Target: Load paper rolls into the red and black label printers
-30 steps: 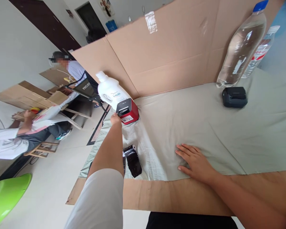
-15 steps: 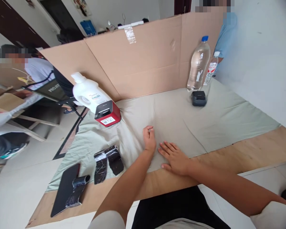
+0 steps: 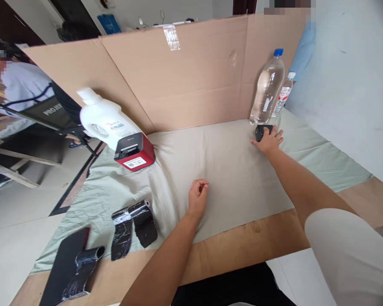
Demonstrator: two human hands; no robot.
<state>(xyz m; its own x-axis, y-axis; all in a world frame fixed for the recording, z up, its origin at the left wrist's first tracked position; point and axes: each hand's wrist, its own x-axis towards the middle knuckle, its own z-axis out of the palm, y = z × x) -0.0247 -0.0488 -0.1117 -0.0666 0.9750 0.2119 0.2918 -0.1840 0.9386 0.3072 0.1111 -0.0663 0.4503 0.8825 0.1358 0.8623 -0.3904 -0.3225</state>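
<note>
My right hand [image 3: 268,141] reaches across the cloth with its fingers spread over a small black boxy device [image 3: 260,131]. It covers much of the device's right side, and the fingers are not closed round it. Just behind stand a large clear bottle with a blue cap [image 3: 268,89] and a smaller bottle with a white cap [image 3: 284,95]. My left hand [image 3: 198,196] rests on the cloth at the middle, fingers curled together, with nothing visible in them.
A red and black label printer [image 3: 135,151] stands before a white jug [image 3: 107,117] on the left. Rolls of black plastic [image 3: 134,221] and a dark flat tablet-like slab [image 3: 62,263] lie nearer. A cardboard wall [image 3: 191,80] closes off the back; people sit beyond it.
My right hand has gone from lying flat near the front edge to the black device at the back right. My left hand stays near the middle, its fingers curled. The view has shifted slightly.
</note>
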